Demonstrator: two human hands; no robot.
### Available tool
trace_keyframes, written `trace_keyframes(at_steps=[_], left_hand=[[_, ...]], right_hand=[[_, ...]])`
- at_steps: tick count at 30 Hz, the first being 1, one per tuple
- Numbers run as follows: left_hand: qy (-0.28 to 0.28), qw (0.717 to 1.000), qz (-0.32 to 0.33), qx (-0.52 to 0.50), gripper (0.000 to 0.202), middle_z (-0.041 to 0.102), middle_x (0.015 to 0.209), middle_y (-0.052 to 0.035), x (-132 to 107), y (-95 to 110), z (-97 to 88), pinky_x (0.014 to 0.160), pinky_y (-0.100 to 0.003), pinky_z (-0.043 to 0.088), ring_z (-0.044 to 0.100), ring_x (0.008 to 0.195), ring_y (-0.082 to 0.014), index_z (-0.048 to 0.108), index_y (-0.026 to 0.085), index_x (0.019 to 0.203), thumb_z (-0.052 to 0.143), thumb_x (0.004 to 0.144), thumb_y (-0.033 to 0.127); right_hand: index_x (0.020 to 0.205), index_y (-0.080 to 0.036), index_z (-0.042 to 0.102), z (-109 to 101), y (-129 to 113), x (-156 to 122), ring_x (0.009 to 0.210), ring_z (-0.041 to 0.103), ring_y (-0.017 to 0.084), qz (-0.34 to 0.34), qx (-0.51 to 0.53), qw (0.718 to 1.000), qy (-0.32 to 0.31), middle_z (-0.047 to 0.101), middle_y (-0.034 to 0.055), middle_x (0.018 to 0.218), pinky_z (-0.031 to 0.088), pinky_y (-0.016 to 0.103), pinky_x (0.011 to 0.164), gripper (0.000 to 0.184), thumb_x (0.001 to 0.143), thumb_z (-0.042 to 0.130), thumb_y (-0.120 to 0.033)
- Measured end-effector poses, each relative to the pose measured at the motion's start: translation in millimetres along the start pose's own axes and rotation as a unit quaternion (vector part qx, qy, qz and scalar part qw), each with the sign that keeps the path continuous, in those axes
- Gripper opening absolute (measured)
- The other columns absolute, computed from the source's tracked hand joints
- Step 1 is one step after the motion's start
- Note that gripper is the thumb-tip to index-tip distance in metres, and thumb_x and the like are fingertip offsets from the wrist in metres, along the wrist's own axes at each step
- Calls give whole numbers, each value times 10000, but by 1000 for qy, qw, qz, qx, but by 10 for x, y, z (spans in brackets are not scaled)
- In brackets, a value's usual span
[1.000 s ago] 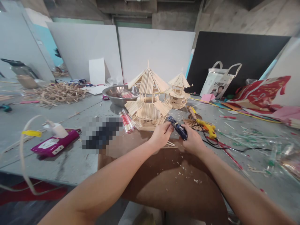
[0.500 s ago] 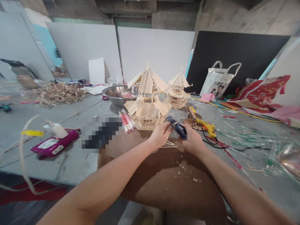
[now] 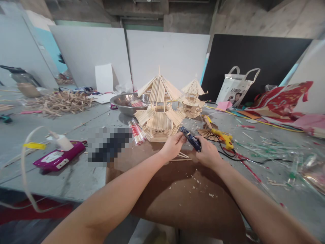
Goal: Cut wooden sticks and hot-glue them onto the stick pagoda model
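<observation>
My right hand [image 3: 208, 151] is closed around a dark blue hand tool [image 3: 191, 139], which slants up and to the left; its exact kind is unclear. Beside the tool's far end, the fingertips of my left hand [image 3: 175, 144] are pinched together, and whatever they hold is too small to make out. A pale bit shows against the tool. Just beyond my hands stands a pavilion model [image 3: 159, 118] built of thin wooden sticks, with two tiers of roof. Several loose sticks [image 3: 183, 156] lie under my hands on a brown board [image 3: 177, 196] dotted with pale crumbs.
A yellow glue gun [image 3: 225, 139] with a black cord lies to the right, near scattered clear wrappers [image 3: 279, 152]. Behind are a smaller stick pavilion [image 3: 193, 98] and a metal bowl [image 3: 120, 105]. On the left sit a purple power strip [image 3: 59, 157] and a stick pile [image 3: 66, 101].
Hardly anything differs. The view has shifted slightly, and both hands keep nearly the same pose around the tool.
</observation>
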State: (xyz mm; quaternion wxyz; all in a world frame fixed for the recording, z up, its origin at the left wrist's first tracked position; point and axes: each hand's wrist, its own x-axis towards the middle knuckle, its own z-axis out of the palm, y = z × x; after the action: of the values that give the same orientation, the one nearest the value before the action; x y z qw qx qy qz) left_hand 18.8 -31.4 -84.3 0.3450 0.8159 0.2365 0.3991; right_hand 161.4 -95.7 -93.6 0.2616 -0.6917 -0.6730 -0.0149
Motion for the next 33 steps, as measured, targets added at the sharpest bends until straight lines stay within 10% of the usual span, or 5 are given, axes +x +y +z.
trace_keyframes(at_steps=[33], left_hand=[[2, 1000, 0, 11, 271, 534, 704, -27, -27, 39, 23, 637, -253, 379, 481, 677, -133, 506, 136, 779, 322, 805, 332]], right_hand=[[859, -206, 503, -56, 25, 34, 676, 575, 205, 13, -92, 995, -30, 631, 45, 743, 264, 252, 517, 202, 677, 435, -263]])
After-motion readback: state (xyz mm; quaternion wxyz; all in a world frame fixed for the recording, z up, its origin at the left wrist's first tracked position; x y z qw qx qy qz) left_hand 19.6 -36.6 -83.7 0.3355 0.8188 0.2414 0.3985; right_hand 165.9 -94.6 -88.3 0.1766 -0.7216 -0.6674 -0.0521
